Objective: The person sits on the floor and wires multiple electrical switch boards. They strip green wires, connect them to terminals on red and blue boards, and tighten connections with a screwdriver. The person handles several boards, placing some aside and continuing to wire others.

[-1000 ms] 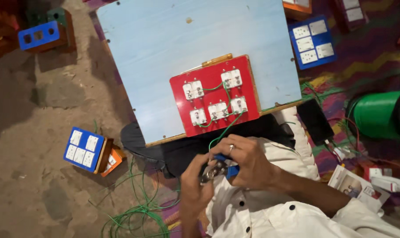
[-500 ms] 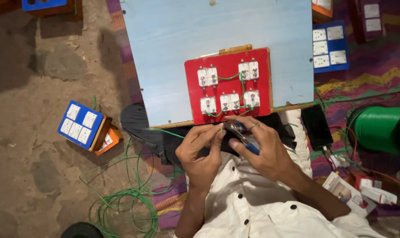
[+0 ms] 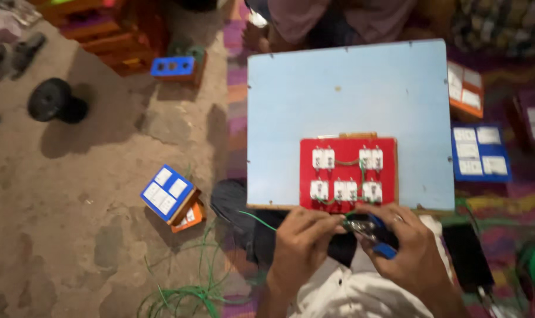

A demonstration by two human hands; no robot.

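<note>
**A:** Down at the near edge of the pale blue rectangular board (image 3: 350,94), both hands are bunched together over the lap. The right hand (image 3: 411,256) has its fingers wrapped round a pair of blue-handled metal pliers (image 3: 370,231), the handles sticking out toward the wrist.

**B:** And the left hand (image 3: 302,247)?

**A:** Curled tight, fingertips pinched narrow right at the nose of the pliers. A thin green wire (image 3: 258,219) runs out from under it toward the left, so I'd say it's steadying that strand where the tool bites. The motion blur keeps me from seeing the exact contact.

**B:** Why so close to the board?

**A:** The red square panel with five white switch modules (image 3: 348,174) lies on the board's near edge, backs up, green leads looped between the modules. Keeping the hands just beside it keeps the wire short and within reach, I reckon.

**B:** What's around them?

**A:** On the dirt floor to the left, a blue-faced switch plate on an orange box (image 3: 170,197) sits tilted, and a loose tangle of green wire (image 3: 188,291) lies near it. Another blue switch plate (image 3: 480,152) rests on the patterned mat (image 3: 503,218) to the right, just beside the board. A black round spool (image 3: 52,101) stands well apart, far left. Someone else sits beyond the board's far edge; only clothing shows.
</note>
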